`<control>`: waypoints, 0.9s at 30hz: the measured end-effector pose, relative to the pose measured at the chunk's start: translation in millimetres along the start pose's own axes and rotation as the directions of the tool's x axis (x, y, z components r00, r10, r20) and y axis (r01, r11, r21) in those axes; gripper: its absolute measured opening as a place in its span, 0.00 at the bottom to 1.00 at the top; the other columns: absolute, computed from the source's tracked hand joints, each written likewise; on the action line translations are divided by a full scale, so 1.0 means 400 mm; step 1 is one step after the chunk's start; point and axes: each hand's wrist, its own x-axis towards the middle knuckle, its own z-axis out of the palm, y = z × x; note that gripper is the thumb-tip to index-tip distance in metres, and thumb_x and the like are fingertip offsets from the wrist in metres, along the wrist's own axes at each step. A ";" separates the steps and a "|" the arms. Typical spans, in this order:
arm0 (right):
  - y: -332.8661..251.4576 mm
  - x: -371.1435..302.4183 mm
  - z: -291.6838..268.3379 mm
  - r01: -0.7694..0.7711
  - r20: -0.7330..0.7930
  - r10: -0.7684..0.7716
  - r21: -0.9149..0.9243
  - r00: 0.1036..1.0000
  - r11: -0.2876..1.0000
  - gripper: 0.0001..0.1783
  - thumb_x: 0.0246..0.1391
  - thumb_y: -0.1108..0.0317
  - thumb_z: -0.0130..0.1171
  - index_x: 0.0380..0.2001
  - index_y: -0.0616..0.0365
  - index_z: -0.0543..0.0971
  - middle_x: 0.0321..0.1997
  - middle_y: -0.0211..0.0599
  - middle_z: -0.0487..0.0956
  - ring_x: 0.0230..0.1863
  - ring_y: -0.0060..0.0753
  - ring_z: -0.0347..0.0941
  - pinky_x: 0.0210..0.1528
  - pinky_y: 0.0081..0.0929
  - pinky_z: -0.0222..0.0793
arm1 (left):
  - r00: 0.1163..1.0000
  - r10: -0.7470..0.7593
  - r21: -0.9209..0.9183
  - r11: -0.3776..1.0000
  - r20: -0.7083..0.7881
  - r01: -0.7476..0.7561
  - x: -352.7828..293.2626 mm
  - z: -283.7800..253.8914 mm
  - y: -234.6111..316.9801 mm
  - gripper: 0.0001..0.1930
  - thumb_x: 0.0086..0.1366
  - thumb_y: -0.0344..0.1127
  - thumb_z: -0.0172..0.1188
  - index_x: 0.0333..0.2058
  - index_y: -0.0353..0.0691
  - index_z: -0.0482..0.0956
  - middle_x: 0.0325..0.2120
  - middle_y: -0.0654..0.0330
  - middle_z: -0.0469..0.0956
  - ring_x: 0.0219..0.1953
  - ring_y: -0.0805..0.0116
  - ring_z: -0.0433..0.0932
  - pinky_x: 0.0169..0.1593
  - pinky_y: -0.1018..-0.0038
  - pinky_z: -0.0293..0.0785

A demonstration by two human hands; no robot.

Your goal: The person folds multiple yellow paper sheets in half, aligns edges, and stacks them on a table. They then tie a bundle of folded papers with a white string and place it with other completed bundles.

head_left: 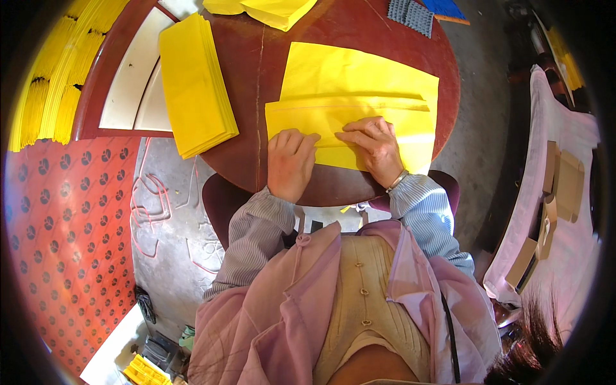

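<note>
A large yellow paper sheet lies on the round dark-red table, with its near part folded up into a long band. My left hand rests flat on the near left part of that band, fingers together. My right hand presses down on the fold just to the right, fingertips pointing left toward the left hand. A bracelet sits on the right wrist. Neither hand grips the paper; both lie on top of it.
A thick stack of yellow sheets sits on the table's left edge. More yellow paper lies at the far edge, beside blue and grey textured pads. A red patterned mat covers the floor at left. Cardboard pieces lie on pink cloth at right.
</note>
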 end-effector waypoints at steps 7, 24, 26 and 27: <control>-0.007 -0.008 -0.011 -0.105 -0.006 0.105 0.006 0.994 0.994 0.14 0.49 0.72 0.70 0.41 0.48 0.90 0.42 0.29 0.84 0.46 0.36 0.75 0.53 0.38 0.66 | 0.997 0.007 0.068 0.998 -0.082 -0.001 -0.013 0.001 -0.002 0.08 0.59 0.32 0.72 0.38 0.44 0.86 0.38 0.59 0.79 0.46 0.55 0.75 0.51 0.59 0.68; 0.030 -0.099 -0.095 -0.219 -0.167 0.190 -0.177 0.967 0.959 0.06 0.54 0.69 0.69 0.36 0.52 0.86 0.42 0.32 0.85 0.46 0.42 0.76 0.53 0.40 0.67 | 0.999 -0.054 -0.045 0.998 -0.004 0.054 -0.031 -0.007 -0.018 0.16 0.62 0.28 0.67 0.49 0.39 0.81 0.47 0.52 0.78 0.58 0.50 0.75 0.61 0.55 0.70; 0.017 -0.098 -0.107 -0.259 -0.191 0.213 -0.262 0.958 0.930 0.06 0.56 0.70 0.69 0.38 0.53 0.86 0.40 0.35 0.84 0.46 0.44 0.77 0.55 0.42 0.68 | 0.998 -0.059 -0.008 0.998 0.020 0.059 -0.033 -0.004 -0.009 0.17 0.62 0.29 0.68 0.50 0.41 0.83 0.47 0.52 0.78 0.57 0.50 0.75 0.61 0.55 0.70; 0.006 -0.089 -0.101 -0.310 -0.154 0.279 -0.245 0.948 0.919 0.10 0.57 0.70 0.68 0.42 0.52 0.86 0.40 0.33 0.83 0.46 0.44 0.76 0.54 0.43 0.67 | 0.998 -0.060 0.008 0.998 0.035 0.060 -0.032 -0.001 -0.004 0.18 0.61 0.30 0.69 0.51 0.42 0.83 0.47 0.52 0.78 0.57 0.50 0.74 0.61 0.55 0.70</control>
